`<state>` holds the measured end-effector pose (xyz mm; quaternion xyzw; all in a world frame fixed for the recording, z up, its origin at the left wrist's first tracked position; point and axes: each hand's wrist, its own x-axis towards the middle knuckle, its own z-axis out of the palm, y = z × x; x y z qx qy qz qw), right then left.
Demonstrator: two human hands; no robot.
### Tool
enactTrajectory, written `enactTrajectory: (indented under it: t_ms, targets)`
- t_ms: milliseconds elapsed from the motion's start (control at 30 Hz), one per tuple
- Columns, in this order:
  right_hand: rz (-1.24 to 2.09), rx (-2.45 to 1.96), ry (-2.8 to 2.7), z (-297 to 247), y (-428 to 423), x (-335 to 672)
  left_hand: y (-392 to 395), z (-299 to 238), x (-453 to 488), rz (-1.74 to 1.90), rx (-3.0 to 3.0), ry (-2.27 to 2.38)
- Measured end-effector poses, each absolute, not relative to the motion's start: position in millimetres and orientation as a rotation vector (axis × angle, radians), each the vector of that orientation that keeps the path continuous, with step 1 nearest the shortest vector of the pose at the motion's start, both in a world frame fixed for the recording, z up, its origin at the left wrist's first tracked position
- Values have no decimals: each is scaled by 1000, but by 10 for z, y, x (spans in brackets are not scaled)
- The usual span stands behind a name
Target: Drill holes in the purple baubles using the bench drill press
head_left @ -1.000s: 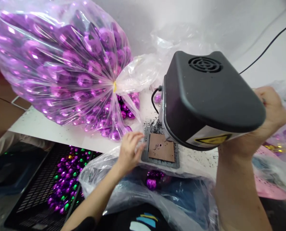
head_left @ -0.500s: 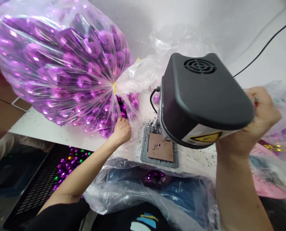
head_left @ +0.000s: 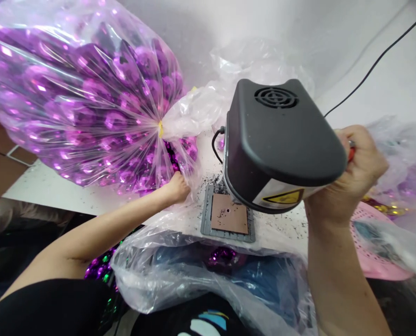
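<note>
A big clear plastic bag (head_left: 99, 100) full of shiny purple faceted balls is gathered with a yellow tie on the left. My left hand (head_left: 178, 187) is at the bag's lower right, by an opening where dark purple pieces show. Its fingers look curled, and what they hold is hidden. My right hand (head_left: 362, 161) is closed around a handle with a red part, at the right side of a black-housed bench machine (head_left: 281, 135). The machine's grey base (head_left: 207, 224) carries a brown square board (head_left: 234, 219) with a small hole.
Black scraps litter the white table (head_left: 190, 217). A plastic sheet (head_left: 152, 280) lies across my lap with a purple ball (head_left: 222, 255) in it. A pink basket (head_left: 369, 256) stands at right. Purple and green pieces (head_left: 103, 267) lie low left. A black cable (head_left: 372, 72) runs along the wall.
The view has shifted slightly right. My left hand has turned and its fingers are more hidden at the bag's opening; the left forearm lies flatter. My right hand keeps its grip.
</note>
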<state>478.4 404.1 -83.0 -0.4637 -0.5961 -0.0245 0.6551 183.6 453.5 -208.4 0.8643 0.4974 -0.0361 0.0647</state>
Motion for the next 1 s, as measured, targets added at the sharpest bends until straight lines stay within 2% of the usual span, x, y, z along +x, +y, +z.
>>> enactTrajectory:
  t_ms: [133,267,433,500,700,1000]
  targets:
    - [-16,-1067,-1357,-822,4022,4778,4509,-1962,1843,-72,2635,1494]
    - [12,-1067,-1331,-819,4016,4759,4335,-1825,1784,303,2488,1493]
    - [-19,-1056,-1336,-817,4016,4749,3850,-1828,1743,984,1732,1279]
    - [-28,-1061,-1343,-816,4018,4750,3630,-1890,1771,1106,1395,1179]
    - [-67,-1031,-1338,-816,4030,4755,3294,-2179,2093,888,1055,906]
    - [-10,-1041,-1356,-827,4000,4737,3473,-2564,2555,1004,1517,1294]
